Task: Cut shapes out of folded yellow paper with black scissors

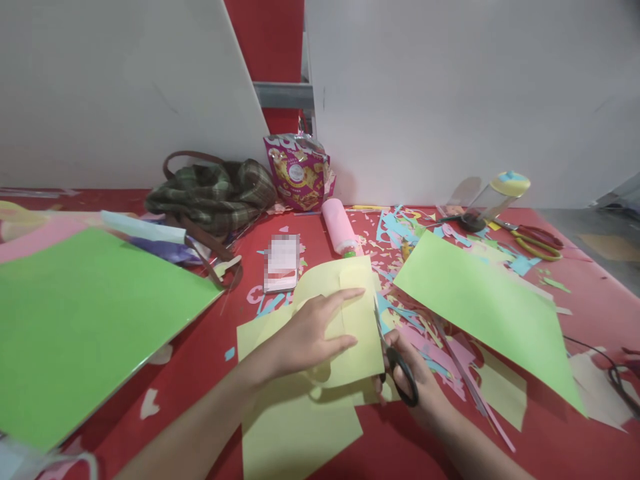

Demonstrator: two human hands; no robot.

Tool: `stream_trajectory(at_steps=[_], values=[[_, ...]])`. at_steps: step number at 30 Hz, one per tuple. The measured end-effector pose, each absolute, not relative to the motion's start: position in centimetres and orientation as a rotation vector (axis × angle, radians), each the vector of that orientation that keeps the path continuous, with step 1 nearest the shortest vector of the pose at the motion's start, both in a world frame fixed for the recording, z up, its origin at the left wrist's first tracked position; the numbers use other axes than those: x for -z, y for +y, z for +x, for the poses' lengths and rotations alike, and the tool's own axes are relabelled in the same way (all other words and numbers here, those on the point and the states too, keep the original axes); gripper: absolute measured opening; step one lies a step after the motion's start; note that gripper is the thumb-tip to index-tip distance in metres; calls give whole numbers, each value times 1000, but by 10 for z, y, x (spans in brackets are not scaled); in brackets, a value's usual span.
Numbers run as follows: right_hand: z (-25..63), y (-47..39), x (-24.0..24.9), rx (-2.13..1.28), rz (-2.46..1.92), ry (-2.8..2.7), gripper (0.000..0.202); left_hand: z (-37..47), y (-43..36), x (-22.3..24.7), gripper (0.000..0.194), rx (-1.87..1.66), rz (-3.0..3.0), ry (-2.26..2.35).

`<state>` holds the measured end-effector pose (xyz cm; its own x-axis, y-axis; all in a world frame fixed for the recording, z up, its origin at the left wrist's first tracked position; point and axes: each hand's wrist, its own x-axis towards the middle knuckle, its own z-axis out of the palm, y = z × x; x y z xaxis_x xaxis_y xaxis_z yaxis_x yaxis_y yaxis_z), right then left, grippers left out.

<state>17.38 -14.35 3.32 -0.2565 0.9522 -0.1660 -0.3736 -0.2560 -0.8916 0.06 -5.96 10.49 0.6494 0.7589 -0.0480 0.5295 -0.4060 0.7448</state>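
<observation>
A pale yellow sheet [363, 360] is slightly raised over other yellow paper [295, 427] on the red table. My left hand [315, 333] lies on the sheet, its thumb and a finger spread apart across the surface. My right hand [415, 373] is wrapped round the black handles of a pair of scissors [403, 380]. The scissor blades point away from me along the right edge of the sheet. Some fingers of my right hand are hidden behind the handles and paper.
Green sheets [95, 320] lie left, another [490, 300] right. Behind stand a plaid bag [215, 193], a snack bag [300, 173], a pink bottle [337, 227], a phone [283, 263] and a clear jar [493, 197]. Red-and-yellow-handled scissors [537, 241] and coloured scraps [425, 333] lie right.
</observation>
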Motion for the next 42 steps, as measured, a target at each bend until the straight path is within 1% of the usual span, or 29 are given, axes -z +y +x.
stream_trajectory(at_steps=[16, 21, 27, 32, 42], values=[[175, -146, -33, -1676, -883, -895, 28, 2, -62, -99, 54, -327, 2088, 896], [175, -145, -34, -1600, -965, -904, 28, 3, -62, -98, 55, -334, 2088, 902], [176, -147, -30, -1632, -1013, -846, 27, 4, -63, -97, 56, -342, 2083, 927], [174, -147, -33, -1594, -1061, -846, 27, 5, -65, -96, 56, -357, 2074, 948], [171, -145, -33, -1649, -1042, -798, 33, 7, -66, -94, 55, -383, 2062, 960]])
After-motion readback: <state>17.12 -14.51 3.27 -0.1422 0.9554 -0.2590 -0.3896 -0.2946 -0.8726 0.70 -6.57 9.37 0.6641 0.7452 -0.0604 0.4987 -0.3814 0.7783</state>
